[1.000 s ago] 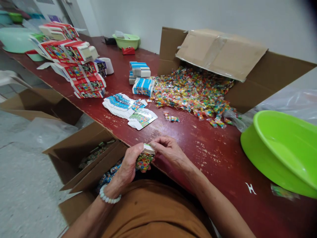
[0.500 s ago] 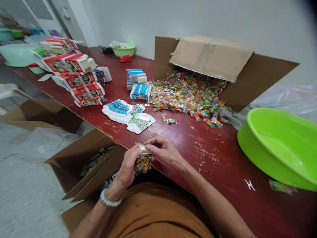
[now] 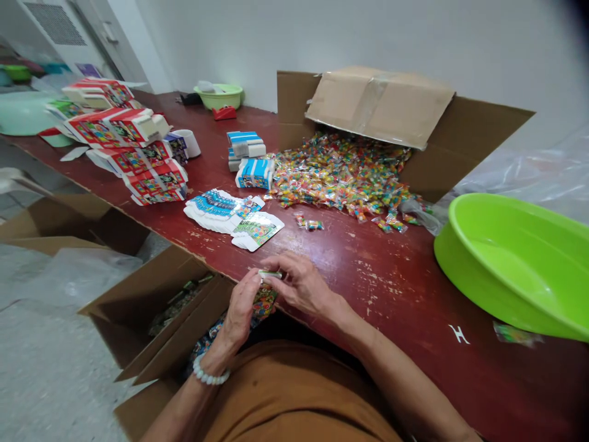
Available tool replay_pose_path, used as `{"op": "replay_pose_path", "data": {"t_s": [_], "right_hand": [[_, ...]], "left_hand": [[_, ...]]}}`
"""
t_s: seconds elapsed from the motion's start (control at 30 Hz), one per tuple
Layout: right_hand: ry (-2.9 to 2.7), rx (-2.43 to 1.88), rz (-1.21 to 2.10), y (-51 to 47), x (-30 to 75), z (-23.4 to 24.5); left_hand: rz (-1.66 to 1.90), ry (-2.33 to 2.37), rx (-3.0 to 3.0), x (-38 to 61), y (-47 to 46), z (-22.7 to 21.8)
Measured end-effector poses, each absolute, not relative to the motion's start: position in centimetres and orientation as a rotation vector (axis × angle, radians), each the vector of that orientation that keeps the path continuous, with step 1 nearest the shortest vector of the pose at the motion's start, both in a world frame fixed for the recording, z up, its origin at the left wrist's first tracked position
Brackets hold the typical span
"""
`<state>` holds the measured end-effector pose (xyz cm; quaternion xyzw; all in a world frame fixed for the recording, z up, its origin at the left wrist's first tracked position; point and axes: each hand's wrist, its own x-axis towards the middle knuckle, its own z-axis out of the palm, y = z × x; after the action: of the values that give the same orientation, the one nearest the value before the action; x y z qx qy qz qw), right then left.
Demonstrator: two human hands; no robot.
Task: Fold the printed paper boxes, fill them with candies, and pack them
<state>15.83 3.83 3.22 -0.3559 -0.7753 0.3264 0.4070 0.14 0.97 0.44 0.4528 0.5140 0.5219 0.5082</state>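
The small printed box [image 3: 265,302] is located between the two hands, at the near edge of the table [image 3: 345,261]. The fingers of the left hand [image 3: 240,307] are narrow and hold it by the body, from its left side; how far they wrap behind it cannot be told. The fingers of the right hand [image 3: 304,285] are likewise narrow: thumb and forefinger are brought together about the pale upper end, in contact with it.

Principal relation: the long axis runs from the left palm, nearer the torso, up and away towards the right fingertips, the box tilted rather than plumb. The upper end therefore lies directly at the right fingers, and the body belongs to the left. Both hands touch the box; at the upper end the right is judged the better placed. The lower end is partly obscured.

Surroundings, taken from the fingers: flat cartons [image 3: 258,229] lie just beyond; two loose sweets [image 3: 308,222] lie beyond and slightly right; the heap of wrapped sweets [image 3: 340,178] is farther off in the same direction. A green basin [image 3: 460,258] stands well apart to the right. An open cardboard carton [image 3: 181,328] sits below and to the left.
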Motion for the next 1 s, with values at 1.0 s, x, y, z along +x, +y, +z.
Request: {"op": "replay_pose_path", "data": {"t_s": [1.0], "right_hand": [[-1.346, -0.995, 1.54, 3.2, 15.0, 2.7]], "left_hand": [[1.042, 1.194, 0.782, 0.9, 0.3, 0.7]]}}
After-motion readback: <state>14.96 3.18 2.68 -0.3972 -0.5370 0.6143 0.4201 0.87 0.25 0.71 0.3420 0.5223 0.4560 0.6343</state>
